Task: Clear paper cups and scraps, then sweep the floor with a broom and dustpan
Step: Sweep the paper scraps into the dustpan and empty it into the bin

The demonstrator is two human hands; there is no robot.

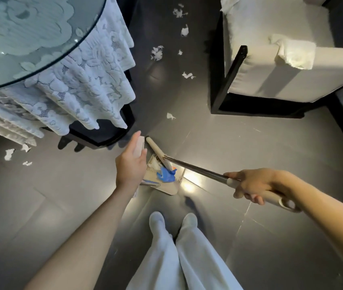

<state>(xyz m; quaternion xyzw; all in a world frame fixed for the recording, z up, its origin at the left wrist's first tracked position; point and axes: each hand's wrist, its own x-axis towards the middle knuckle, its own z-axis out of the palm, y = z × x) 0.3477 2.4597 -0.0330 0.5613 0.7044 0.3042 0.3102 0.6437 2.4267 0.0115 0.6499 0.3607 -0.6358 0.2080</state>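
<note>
**Between table (72, 80) and chair (271, 80): broom (197, 169) meets dustpan (171, 190)**

On the dark floor (250, 143), an open lane runs between table edge and chair frame. The broom slants from lower right up-left, head in the dustpan before the feet (157, 218). The right hand (250, 185) curls round its handle; the left hand (130, 164) grips the dustpan's upright handle. White scraps (157, 52) dot the lane.
</note>
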